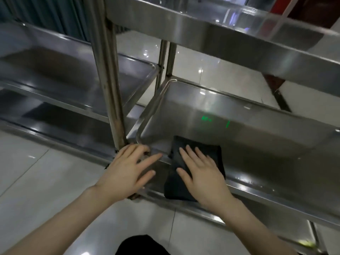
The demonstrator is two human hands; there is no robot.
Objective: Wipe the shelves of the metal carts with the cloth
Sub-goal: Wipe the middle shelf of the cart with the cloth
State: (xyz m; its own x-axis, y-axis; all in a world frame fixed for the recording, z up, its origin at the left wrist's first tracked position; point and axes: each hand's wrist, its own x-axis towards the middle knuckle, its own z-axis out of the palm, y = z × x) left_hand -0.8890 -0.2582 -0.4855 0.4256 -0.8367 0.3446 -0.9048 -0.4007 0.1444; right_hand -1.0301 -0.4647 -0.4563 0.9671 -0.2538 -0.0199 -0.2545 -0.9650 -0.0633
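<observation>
On the shelf, a black folded cloth beneath the right hand

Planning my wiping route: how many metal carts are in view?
2. The left cart stands at the left; the right cart is beside it, with the right hand pressing the cloth on its shelf. Others may be out of frame.

The right hand hid much of the cloth. The left hand covered the near left corner of the shelf and the foot of the post; its grip there was unclear. The top shelf was blurred and cut by the top and right edges. The left cart ran off the left edge. Green marks on the shelf were unreadable.
</observation>
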